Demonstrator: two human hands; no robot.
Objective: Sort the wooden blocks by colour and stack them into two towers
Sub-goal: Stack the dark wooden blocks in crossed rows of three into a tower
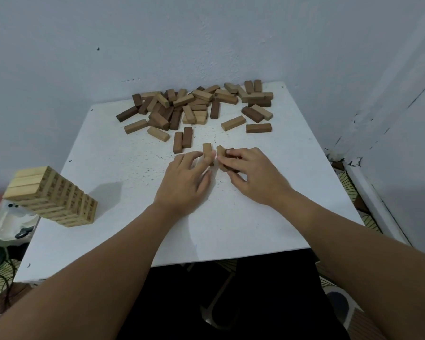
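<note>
White counter (268, 212), set into a corner of pale blue walls. No containers in view.

Along the counter's far edge, a loose pile of wooden blocks (196, 104), light and dark mixed, some lying flat, some resting across others. Nearer than the pile, a few strays lying apart: a light block (233, 123), a brown block (258, 128) just to its right, another light block (158, 134) on the left, and a pair of dark blocks (182, 140) side by side, pointing toward the person.

At the counter's near-left corner, a finished tower of light blocks (54, 197), many layers high, three blocks across the top; seems to lean left in the wide-angle view.

Mid-counter, both hands close together. Left hand (184, 182) palm down, fingertips pinching a light block (207, 153) lying lengthwise away from the person. Right hand (253, 175) curled round a small cluster: a tan block (220, 154) at its fingertips and a dark block (231, 153) mostly hidden under the fingers; how many blocks held, cannot tell. The two held groups just beside each other, narrowly apart.

Between hands and pile, only the pair of dark blocks close by.

Off the counter's left edge, cables and a white object, blurred. On the right, patterned flooring.
</note>
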